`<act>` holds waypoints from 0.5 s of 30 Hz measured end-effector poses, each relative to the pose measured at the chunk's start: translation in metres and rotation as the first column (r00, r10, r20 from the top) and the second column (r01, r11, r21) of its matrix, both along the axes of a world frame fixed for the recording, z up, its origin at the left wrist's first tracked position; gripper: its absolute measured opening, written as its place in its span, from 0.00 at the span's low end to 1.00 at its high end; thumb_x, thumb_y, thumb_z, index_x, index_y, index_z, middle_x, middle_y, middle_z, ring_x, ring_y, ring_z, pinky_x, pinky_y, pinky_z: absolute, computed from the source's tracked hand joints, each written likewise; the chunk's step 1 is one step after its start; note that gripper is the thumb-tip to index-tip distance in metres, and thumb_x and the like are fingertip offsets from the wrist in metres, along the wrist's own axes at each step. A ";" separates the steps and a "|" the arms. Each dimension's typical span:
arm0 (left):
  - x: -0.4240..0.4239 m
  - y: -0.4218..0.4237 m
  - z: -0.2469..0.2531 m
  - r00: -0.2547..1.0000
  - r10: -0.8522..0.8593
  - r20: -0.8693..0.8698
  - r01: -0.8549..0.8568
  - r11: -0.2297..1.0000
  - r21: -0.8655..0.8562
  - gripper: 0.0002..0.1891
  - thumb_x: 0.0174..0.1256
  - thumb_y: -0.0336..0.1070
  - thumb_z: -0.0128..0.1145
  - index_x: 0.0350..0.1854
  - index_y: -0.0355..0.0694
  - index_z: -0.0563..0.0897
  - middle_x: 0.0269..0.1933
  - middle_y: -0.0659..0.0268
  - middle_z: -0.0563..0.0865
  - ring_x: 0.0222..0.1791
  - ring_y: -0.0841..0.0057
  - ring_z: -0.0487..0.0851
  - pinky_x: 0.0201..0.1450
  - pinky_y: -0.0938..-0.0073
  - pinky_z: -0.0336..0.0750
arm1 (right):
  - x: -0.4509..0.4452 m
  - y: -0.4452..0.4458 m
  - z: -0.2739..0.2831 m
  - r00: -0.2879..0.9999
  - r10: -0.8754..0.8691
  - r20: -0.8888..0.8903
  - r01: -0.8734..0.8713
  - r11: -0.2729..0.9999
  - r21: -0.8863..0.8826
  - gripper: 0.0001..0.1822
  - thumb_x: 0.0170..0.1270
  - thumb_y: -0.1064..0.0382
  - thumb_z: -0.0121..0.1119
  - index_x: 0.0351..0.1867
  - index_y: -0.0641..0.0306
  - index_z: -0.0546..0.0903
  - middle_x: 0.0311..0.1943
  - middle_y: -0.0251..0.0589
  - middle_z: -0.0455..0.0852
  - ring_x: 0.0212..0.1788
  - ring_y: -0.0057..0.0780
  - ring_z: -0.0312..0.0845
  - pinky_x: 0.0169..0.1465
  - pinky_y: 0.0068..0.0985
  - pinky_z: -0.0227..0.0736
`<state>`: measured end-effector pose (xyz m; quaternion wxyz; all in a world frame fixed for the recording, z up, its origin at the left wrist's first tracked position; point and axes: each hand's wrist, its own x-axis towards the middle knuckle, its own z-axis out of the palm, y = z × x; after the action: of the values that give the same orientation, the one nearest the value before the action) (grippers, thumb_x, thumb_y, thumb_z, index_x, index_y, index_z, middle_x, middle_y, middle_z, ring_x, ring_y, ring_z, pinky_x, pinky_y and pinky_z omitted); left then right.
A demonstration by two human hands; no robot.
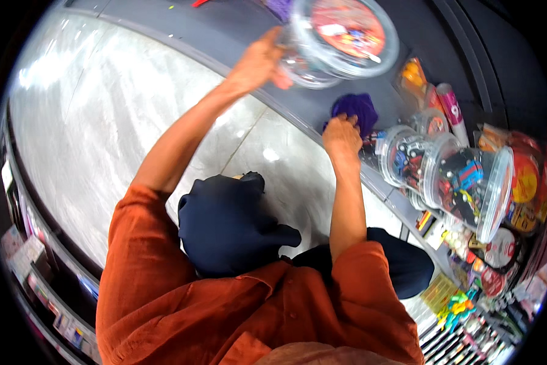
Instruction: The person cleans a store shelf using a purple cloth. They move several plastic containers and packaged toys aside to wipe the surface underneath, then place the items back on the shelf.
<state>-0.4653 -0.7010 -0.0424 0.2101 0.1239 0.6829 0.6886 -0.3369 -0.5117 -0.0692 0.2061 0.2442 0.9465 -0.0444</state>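
My left hand (260, 59) grips the side of a clear plastic tub (310, 73) at the top of the view. The tub's round lid bears a red printed label, and small coloured items show dimly through its blurred wall. My right hand (344, 137) clasps a bunched purple cloth (356, 114) against the dark grey shelf (296, 102). Just right of that hand, clear tubs (465, 182) of toy cars lie on their sides, end to end. Part of another purple item (279, 8) shows behind the lifted tub.
An orange-and-yellow packet (414, 75) and a pink-and-white tube (451, 109) lie behind the tubs. Packaged toys (497, 248) crowd the shelf at right. A red object (199, 2) sits at the top edge. Shelving with boxed goods (27, 255) runs along the left, across the shiny grey floor (132, 100).
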 end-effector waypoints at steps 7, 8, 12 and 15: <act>-0.008 0.098 -0.005 0.988 -0.134 0.081 0.125 0.987 0.103 0.33 0.76 0.40 0.41 0.75 0.32 0.42 0.45 0.42 0.83 0.31 0.64 0.88 0.41 0.71 0.84 | 0.023 -0.005 -0.008 0.980 0.148 -0.132 -0.131 0.983 0.132 0.23 0.64 0.66 0.46 0.58 0.80 0.72 0.62 0.74 0.68 0.59 0.67 0.72 0.54 0.47 0.77; -0.011 0.107 -0.013 0.983 -0.155 0.094 0.139 0.978 0.157 0.34 0.76 0.40 0.41 0.75 0.32 0.41 0.43 0.40 0.84 0.33 0.63 0.89 0.45 0.72 0.83 | 0.023 -0.006 -0.007 0.978 0.160 -0.133 -0.141 0.980 0.143 0.24 0.63 0.67 0.47 0.58 0.81 0.72 0.62 0.74 0.67 0.60 0.67 0.72 0.52 0.45 0.79; -0.022 0.121 -0.023 0.969 -0.240 0.051 0.214 0.929 0.301 0.36 0.75 0.43 0.48 0.76 0.35 0.46 0.61 0.43 0.74 0.50 0.67 0.83 0.57 0.68 0.77 | 0.027 -0.001 -0.018 0.959 0.197 -0.206 -0.158 0.969 0.189 0.24 0.60 0.67 0.50 0.57 0.81 0.74 0.61 0.73 0.69 0.59 0.66 0.73 0.47 0.44 0.82; -0.040 0.095 -0.034 0.975 0.012 -0.221 -0.040 0.992 -0.119 0.35 0.70 0.39 0.55 0.74 0.39 0.54 0.63 0.47 0.72 0.53 0.67 0.81 0.61 0.68 0.72 | 0.028 -0.001 -0.019 0.944 0.203 -0.259 -0.157 0.969 0.189 0.24 0.59 0.67 0.51 0.56 0.80 0.75 0.60 0.73 0.71 0.58 0.66 0.74 0.46 0.44 0.82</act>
<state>-0.5056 -0.6059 -0.0769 0.1316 0.1771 0.7444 0.6303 -0.3092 -0.5127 -0.0883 0.0539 0.1642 0.9848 0.0199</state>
